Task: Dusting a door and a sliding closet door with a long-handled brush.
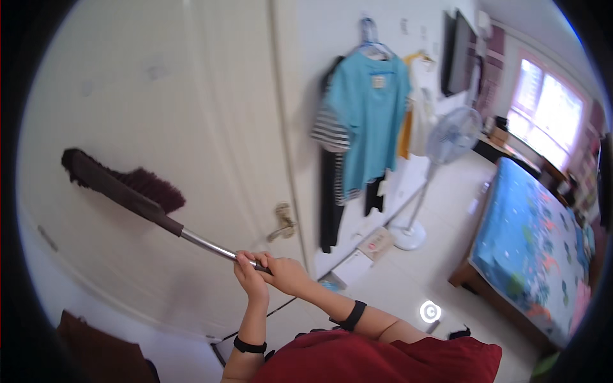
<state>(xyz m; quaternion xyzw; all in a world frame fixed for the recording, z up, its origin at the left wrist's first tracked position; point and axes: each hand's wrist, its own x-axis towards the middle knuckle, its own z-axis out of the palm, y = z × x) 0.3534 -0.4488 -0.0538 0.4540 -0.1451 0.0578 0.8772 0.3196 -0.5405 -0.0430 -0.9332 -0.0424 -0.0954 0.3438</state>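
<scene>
A long-handled brush (pixel 115 185) with dark maroon bristles and a shiny metal handle is held up in front of a cream door (pixel 230 119). Its head points to the left, and the bristles face mostly up and right; whether they touch the door I cannot tell. My left hand (pixel 251 277) is wrapped around the lower handle. Right behind it, my right hand (pixel 289 276) grips the dark end of the same handle, and the fingers of both hands are close together. The ornate door handle (pixel 283 222) is just above and to the right of my hands.
Clothes, including a blue T-shirt (pixel 371 115), hang on the wall right of the door. Beyond stands a white pedestal fan (pixel 407 234), with boxes (pixel 353 269) along the wall. A bed (pixel 522 249) with a blue patterned cover is on the right. Something brown (pixel 103 347) is at lower left.
</scene>
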